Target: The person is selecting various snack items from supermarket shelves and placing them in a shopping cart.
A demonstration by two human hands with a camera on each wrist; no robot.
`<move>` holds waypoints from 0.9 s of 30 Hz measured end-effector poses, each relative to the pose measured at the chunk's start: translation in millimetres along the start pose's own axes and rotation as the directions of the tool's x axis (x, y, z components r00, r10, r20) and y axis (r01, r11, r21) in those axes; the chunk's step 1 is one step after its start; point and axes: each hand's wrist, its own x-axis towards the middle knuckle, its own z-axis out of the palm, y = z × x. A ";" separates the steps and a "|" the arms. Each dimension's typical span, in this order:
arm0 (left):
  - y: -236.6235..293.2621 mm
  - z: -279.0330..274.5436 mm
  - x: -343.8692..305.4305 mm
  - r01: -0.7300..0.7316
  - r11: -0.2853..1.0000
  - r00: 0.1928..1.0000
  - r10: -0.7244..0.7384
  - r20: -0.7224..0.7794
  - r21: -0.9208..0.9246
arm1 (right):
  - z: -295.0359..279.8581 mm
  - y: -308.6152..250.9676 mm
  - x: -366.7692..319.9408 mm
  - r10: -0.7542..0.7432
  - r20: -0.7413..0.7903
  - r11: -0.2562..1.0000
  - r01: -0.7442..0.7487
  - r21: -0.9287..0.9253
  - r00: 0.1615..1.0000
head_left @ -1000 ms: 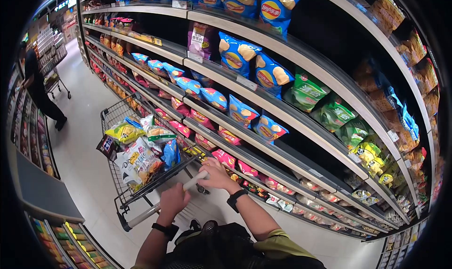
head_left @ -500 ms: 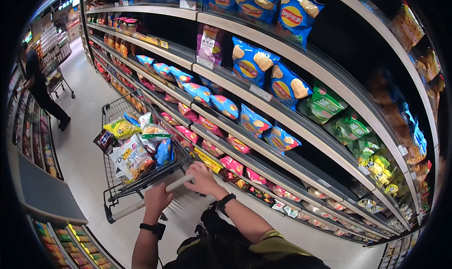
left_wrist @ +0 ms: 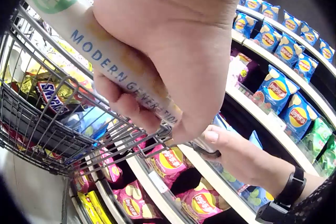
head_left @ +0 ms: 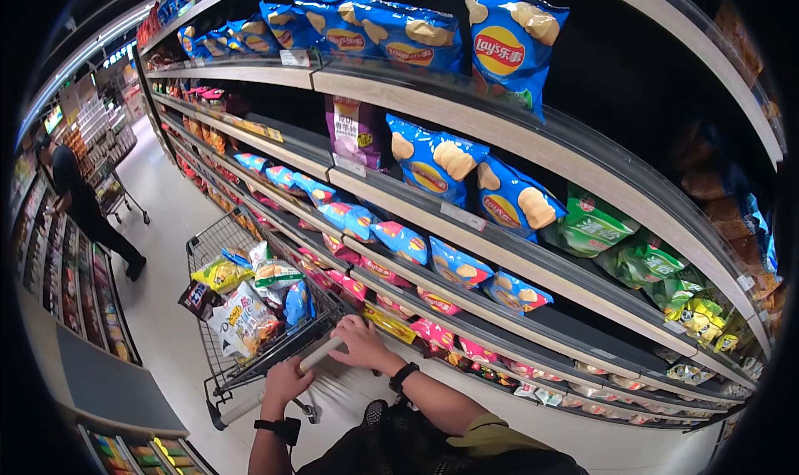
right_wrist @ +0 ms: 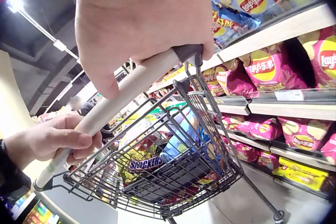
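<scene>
My left hand (head_left: 287,381) grips the pale handle (head_left: 320,354) of a wire shopping cart (head_left: 200,263); in the left wrist view its fingers curl round the lettered bar. Farther along, at the end nearest the shelves, my right hand (head_left: 364,344) holds the same handle. From the right wrist view, the thumb (right_wrist: 107,85) of that hand lies along the bar. Packaged snacks fill part of the cart: a white bag (head_left: 241,319), a yellow bag (head_left: 221,275), a blue bag (head_left: 297,303) and a dark Snickers pack (right_wrist: 146,163).
A long shelf unit (head_left: 391,96) of chip bags runs close along the right, with blue chip bags (head_left: 508,47) on its upper levels. Lower shelving (head_left: 71,267) lines the left. Ahead in the aisle (head_left: 171,217) a person in dark clothes (head_left: 87,196) stands near another cart (head_left: 121,196).
The head view has tilted upward, and the upper blue bags appear larger and lower. The person ahead appears lower and farther right in view. Both hands stay on the handle.
</scene>
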 end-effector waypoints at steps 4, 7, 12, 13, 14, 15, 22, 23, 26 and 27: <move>4.4 -5.6 22.3 0.040 0.997 0.995 -0.033 0.090 -0.073 | -5.8 15.8 11.0 -0.020 0.037 0.999 0.019 0.030 0.999; 11.0 -6.5 35.0 0.114 0.992 0.981 -0.104 0.163 -0.054 | -13.6 23.0 23.0 -0.038 0.048 0.999 0.036 0.030 0.998; 17.9 4.9 39.5 0.093 0.995 0.996 -0.093 -0.001 0.019 | -16.0 35.7 30.5 -0.068 0.035 0.997 0.066 0.036 0.997; 20.9 4.9 40.6 0.099 0.995 0.995 -0.099 -0.009 0.004 | -13.4 37.3 31.7 -0.053 0.034 0.998 0.051 0.047 0.998; 23.9 3.6 41.6 0.121 0.992 0.993 -0.121 0.000 0.037 | -12.3 40.0 31.7 -0.064 0.043 0.997 0.062 0.038 0.997; 25.5 1.7 42.8 0.145 0.987 0.989 -0.146 0.008 0.070 | -15.0 38.4 33.2 -0.052 0.052 0.997 0.048 0.066 0.997; -6.4 -12.1 70.3 0.142 0.963 0.965 -0.083 0.249 -0.229 | -17.8 35.7 49.0 -0.057 0.079 0.996 0.050 0.078 0.995; -7.5 -12.2 71.4 0.132 0.962 0.967 -0.073 0.243 -0.238 | -16.6 34.6 52.1 -0.049 0.063 0.996 0.044 0.080 0.997; -6.7 -22.8 72.5 0.126 0.973 0.974 -0.084 0.212 -0.194 | -11.2 29.8 64.9 -0.037 0.040 0.996 0.033 0.087 0.999; -7.0 -27.5 71.9 0.118 0.984 0.977 -0.092 0.193 -0.131 | -8.0 27.6 67.0 -0.020 0.023 0.996 0.017 0.093 1.000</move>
